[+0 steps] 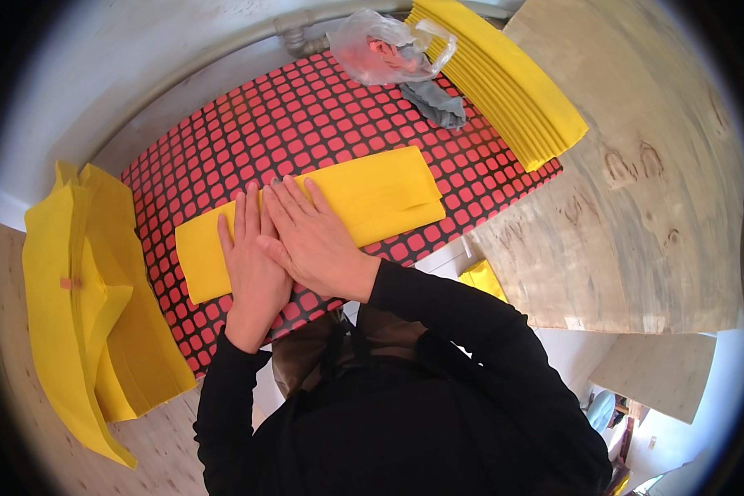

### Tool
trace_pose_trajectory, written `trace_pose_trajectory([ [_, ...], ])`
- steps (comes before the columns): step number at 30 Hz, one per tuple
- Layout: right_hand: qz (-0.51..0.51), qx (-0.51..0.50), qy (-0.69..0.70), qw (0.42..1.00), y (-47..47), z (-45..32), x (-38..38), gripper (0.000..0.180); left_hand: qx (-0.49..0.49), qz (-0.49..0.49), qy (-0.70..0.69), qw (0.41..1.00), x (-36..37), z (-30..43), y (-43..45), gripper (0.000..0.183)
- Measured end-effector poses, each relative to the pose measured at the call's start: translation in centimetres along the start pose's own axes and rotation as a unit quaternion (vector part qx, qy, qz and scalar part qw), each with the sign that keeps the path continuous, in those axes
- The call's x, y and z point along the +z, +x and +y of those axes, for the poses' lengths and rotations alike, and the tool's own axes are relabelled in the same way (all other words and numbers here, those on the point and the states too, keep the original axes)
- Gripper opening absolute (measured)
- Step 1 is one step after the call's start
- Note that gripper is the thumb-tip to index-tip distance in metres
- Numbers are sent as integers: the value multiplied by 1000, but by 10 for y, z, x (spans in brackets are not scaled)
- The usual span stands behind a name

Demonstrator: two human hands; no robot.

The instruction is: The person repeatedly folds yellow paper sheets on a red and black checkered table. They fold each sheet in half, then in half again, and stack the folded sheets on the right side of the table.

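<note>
A folded yellow sheet, perhaps felt or fabric, lies flat across the table in front of me. My left hand presses palm down on its left half, fingers pointing away from me. Partly over it rests my right hand, also palm down, its thumb crossing the back of the left. Both hands are flat and neither grips the sheet. A small dark spot shows just past the right fingertips, too small to make out.
A red-and-black patterned cover lies on the table. At the far right stands a stack of folded yellow sheets, beside a clear plastic bag and a grey cloth. Loose yellow sheets lie at left. Plywood boards adjoin the right.
</note>
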State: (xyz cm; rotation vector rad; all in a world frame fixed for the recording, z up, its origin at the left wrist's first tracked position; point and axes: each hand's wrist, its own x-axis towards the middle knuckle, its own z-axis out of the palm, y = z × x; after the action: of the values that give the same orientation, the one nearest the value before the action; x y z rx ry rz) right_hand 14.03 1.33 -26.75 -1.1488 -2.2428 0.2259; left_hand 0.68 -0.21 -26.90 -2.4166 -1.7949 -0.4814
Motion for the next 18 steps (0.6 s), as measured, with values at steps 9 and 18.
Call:
trace_pose_trajectory([
  [9,-22,22,-90,995,-9,37,-20,67,-18,-11,11,1000,-5,3,1,59],
  [18,-11,86,-161,983,-36,85,-59,70,-107,-51,31,993,-16,-36,-21,65],
])
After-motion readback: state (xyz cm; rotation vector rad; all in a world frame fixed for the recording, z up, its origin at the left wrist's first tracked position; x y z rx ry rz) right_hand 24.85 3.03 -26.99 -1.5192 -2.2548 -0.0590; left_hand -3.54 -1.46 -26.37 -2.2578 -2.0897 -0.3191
